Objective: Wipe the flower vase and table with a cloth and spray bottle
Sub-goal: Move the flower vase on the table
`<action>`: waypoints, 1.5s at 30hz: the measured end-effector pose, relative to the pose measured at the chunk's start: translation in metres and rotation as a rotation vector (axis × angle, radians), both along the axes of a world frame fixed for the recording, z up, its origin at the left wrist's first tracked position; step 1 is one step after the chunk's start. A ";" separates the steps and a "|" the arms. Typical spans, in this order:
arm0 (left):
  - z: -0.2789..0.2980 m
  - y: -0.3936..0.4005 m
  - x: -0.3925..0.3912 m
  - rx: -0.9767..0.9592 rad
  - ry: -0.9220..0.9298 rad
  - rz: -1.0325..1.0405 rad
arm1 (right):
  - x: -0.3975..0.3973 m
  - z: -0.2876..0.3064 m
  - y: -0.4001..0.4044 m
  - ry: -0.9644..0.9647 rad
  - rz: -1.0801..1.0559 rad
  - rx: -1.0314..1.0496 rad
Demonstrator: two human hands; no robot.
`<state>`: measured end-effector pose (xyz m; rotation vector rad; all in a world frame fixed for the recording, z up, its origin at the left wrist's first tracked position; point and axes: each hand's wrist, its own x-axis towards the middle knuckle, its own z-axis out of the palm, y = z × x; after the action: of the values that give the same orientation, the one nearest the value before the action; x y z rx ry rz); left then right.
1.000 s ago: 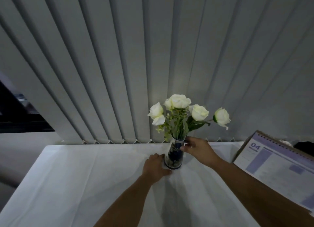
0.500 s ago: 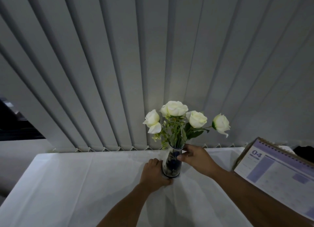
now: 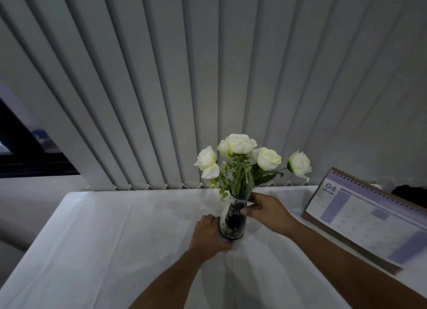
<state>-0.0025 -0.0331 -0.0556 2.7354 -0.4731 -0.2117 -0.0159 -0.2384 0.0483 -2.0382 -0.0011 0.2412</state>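
Both hands are steadying a top-heavy flower vase on the cloth-covered counter.

The right hand [image 3: 265, 210] is gripping the flower vase [image 3: 232, 218] at its neck, fingers [image 3: 250, 210] curling round it, while the left hand [image 3: 209, 236] is closing on the base; whether a cloth is bunched under those fingers cannot be told. The vase is standing upright between the two hands, white roses [image 3: 240, 143] spreading well above the right fingers. No spray bottle is showing. The likely risks: the tall blooms are making it tippy, so a loosened grip could topple it, and the white tablecloth [image 3: 111, 239] beneath could slide or wrinkle. A desk calendar [image 3: 360, 216] is lying right of the right hand, near enough to be knocked.
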 end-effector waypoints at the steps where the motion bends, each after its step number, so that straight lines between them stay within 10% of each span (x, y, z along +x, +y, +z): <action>1: 0.002 -0.001 -0.013 -0.001 0.005 0.007 | -0.013 0.004 0.000 -0.002 0.007 -0.014; 18: 0.003 0.015 -0.222 0.014 0.103 0.065 | -0.215 0.010 0.018 0.022 0.059 -0.147; 36: -0.009 0.031 -0.266 0.019 0.177 0.106 | -0.255 0.000 0.038 0.022 0.039 -0.216; 45: -0.002 0.044 -0.326 -0.017 0.207 -0.030 | -0.318 -0.029 0.042 0.095 -0.308 -0.118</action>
<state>-0.3281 0.0106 -0.0573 2.6529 -0.4551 -0.4907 -0.3337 -0.1968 0.0196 -2.1085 0.3913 0.1468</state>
